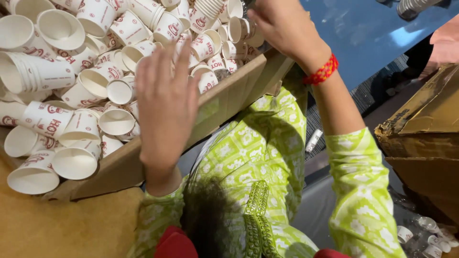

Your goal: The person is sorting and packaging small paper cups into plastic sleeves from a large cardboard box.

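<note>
A shallow cardboard box [229, 91] is heaped with several white paper cups [79, 126] with red print, some nested in short stacks [28, 71]. My left hand [165, 105] hovers flat over the cups near the box's near wall, fingers spread and holding nothing. My right hand [282, 26], with a red thread band [322, 71] on the wrist, reaches to the far corner of the box beside a stack of cups [208, 9]. Its fingertips are hidden, so I cannot tell whether it grips a cup. Both arms wear green patterned sleeves.
A blue table top [368, 28] lies beyond the box, with a stack of cups [413, 7] at its far edge. A worn brown carton [425, 129] stands at the right. A few loose cups [430, 236] lie low at the right. A tan surface [57, 224] is at bottom left.
</note>
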